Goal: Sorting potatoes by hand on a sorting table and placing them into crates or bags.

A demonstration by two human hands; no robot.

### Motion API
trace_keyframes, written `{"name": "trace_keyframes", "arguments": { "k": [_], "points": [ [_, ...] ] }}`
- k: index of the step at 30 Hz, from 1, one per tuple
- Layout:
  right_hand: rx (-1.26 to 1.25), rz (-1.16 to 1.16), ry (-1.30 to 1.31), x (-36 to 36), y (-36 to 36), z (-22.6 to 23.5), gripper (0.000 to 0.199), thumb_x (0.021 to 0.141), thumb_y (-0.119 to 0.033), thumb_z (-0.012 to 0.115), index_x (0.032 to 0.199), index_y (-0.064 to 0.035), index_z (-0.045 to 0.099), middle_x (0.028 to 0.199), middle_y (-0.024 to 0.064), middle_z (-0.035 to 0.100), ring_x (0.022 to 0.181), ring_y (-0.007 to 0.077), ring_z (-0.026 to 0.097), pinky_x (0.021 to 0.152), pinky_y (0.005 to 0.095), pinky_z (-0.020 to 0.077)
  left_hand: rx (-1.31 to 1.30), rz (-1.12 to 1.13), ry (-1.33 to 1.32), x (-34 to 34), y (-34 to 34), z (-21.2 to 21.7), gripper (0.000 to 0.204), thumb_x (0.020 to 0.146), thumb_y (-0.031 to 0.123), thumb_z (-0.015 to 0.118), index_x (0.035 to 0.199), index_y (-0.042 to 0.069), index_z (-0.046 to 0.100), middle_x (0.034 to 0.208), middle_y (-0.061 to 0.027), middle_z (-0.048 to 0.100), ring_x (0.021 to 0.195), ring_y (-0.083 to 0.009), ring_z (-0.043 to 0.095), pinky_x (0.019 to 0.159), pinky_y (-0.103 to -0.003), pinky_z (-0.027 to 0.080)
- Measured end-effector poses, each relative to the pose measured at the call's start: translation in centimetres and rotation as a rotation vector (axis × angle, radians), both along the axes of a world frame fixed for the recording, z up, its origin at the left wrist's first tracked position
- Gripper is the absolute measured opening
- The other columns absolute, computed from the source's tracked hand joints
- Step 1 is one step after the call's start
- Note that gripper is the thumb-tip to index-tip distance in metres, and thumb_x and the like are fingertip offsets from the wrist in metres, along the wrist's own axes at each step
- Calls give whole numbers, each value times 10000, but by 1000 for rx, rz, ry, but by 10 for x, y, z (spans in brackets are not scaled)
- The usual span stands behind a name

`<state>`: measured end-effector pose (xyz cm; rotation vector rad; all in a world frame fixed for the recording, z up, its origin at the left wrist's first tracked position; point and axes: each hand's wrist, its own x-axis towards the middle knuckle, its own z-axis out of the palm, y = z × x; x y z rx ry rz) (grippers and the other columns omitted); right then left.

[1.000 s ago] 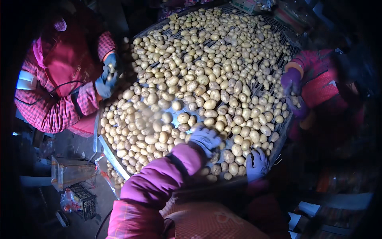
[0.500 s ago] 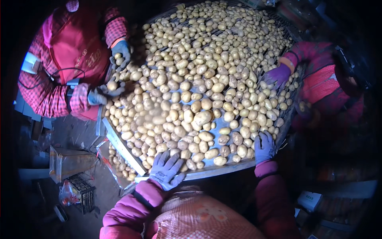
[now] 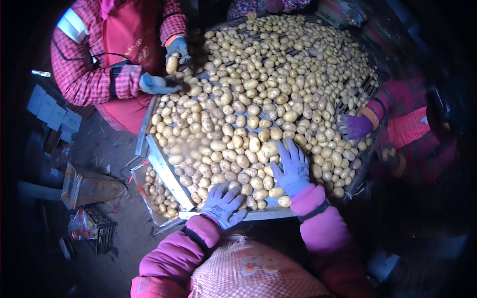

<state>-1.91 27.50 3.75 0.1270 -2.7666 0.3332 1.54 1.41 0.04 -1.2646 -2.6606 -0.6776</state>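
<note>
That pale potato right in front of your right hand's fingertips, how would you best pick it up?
From above, I'd say. The potato lies on its side, packed among others on the sorting table, so only its top is free. Fingers of the right hand would pinch across its narrower width, not its ends. The left hand rests flat near the table's edge.

A black crate [image 3: 97, 229] sits on the dirt floor [image 3: 107, 149] at lower left, near a metal chute [image 3: 89, 186] (grey boxes [image 3: 54, 110] lie further up).
</note>
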Motion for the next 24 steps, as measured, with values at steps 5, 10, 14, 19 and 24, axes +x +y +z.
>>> {"name": "trace_keyframes", "arguments": {
  "k": [5, 10, 14, 19, 24],
  "points": [
    [154, 201, -184, -34, -10, -11, 631, 776, -298, 656, 1357, -187, 434, 1310, 108, 454, 1213, 312, 433, 903, 526, 424, 7, 13, -4, 1, -1, -2, 461, 779, 424, 615, 1138, 136, 622, 1219, -118, 552, 1138, -403, 485, 960, -571, 377],
    [142, 152, -355, -2, -1, -16, 577, 787, -329, 660, 1320, -185, 493, 1157, 84, 526, 1032, 288, 515, 808, 459, 474, 74, 84, -75, 3, 5, 5, 418, 787, 367, 631, 1130, 130, 621, 1215, -142, 555, 1138, -400, 489, 957, -553, 384],
    [-225, 148, -366, 10, -4, 7, 578, 797, -357, 705, 1283, -98, 531, 1050, 159, 606, 924, 314, 592, 769, 411, 501, 552, 252, -781, 2, 21, 23, 340, 912, 193, 592, 1225, 66, 557, 1213, -144, 575, 1122, -286, 556, 961, -386, 451],
    [-410, 346, -576, -16, -37, 28, 485, 840, -337, 694, 1212, -45, 587, 1071, 171, 634, 980, 328, 607, 844, 408, 490, 1472, 147, -1842, -12, 16, 42, 457, 965, 418, 516, 1323, 137, 467, 1186, -96, 570, 1014, -255, 600, 860, -385, 526],
    [155, 541, -80, -78, -37, -12, 167, 823, -194, 578, 963, -118, 627, 971, 57, 618, 951, 258, 587, 805, 404, 459, 1414, 456, -1887, 1, -13, 32, 443, 925, 388, 565, 1154, 8, 547, 962, -125, 640, 868, -264, 643, 827, -406, 535]
  ]
}}
